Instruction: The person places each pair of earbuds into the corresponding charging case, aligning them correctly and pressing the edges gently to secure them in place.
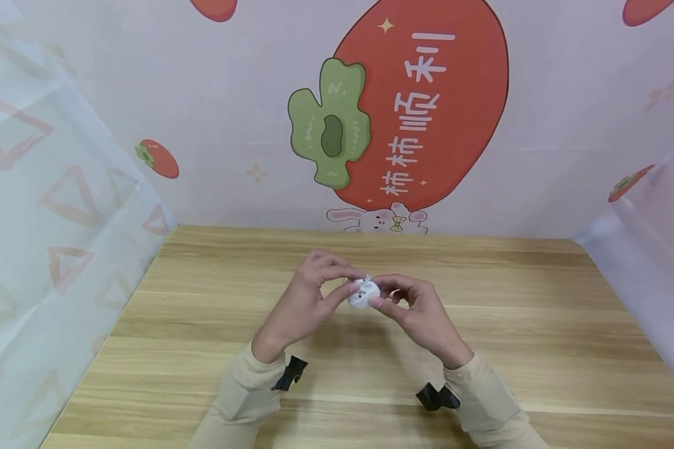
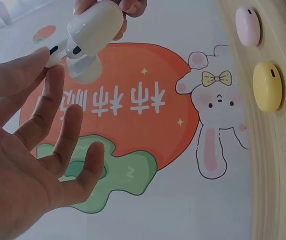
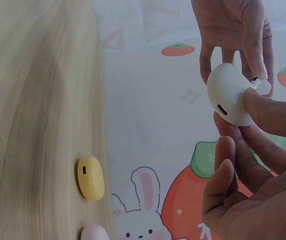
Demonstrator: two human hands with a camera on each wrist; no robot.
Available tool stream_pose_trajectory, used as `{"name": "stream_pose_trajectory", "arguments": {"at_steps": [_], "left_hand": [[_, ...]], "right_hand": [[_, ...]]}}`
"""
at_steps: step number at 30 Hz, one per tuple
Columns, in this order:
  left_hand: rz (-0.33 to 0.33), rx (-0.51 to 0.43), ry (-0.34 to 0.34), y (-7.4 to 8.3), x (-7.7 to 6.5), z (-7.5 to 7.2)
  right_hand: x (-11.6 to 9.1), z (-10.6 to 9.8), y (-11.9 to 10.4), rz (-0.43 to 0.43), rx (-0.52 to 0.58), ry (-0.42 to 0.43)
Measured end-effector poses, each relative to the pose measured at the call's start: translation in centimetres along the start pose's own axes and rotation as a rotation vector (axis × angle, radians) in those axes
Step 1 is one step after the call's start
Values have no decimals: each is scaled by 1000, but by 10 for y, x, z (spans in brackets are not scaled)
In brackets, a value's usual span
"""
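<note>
My left hand pinches a small white earbud between thumb and forefinger, right at the earbud case. The other left fingers are spread apart in the left wrist view. My right hand grips the white earbud case between thumb and fingers, holding it up over the table. The case is glossy and rounded, with its lid open. A dark port shows on the case in the right wrist view. Part of the earbud is hidden behind the left fingertips.
A yellow case and a pink case lie on the wooden table, toward the printed backdrop. Pale printed sheets line the sides. A black wrist mount sits at the left sleeve, with another at the right.
</note>
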State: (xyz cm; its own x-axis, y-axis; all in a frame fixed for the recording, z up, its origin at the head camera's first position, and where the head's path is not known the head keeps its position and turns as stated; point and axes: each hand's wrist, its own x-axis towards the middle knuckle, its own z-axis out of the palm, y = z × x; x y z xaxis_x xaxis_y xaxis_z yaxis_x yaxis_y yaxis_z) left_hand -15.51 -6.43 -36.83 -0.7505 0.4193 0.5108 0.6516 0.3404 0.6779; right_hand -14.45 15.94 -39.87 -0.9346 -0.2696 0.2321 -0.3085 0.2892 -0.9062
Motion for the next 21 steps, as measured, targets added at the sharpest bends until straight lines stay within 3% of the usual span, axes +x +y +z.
{"name": "stream_pose_trajectory", "arguments": {"at_steps": [21], "left_hand": [[68,243,59,12,0,5]], "right_hand": [[1,0,0,5,-6,9]]}}
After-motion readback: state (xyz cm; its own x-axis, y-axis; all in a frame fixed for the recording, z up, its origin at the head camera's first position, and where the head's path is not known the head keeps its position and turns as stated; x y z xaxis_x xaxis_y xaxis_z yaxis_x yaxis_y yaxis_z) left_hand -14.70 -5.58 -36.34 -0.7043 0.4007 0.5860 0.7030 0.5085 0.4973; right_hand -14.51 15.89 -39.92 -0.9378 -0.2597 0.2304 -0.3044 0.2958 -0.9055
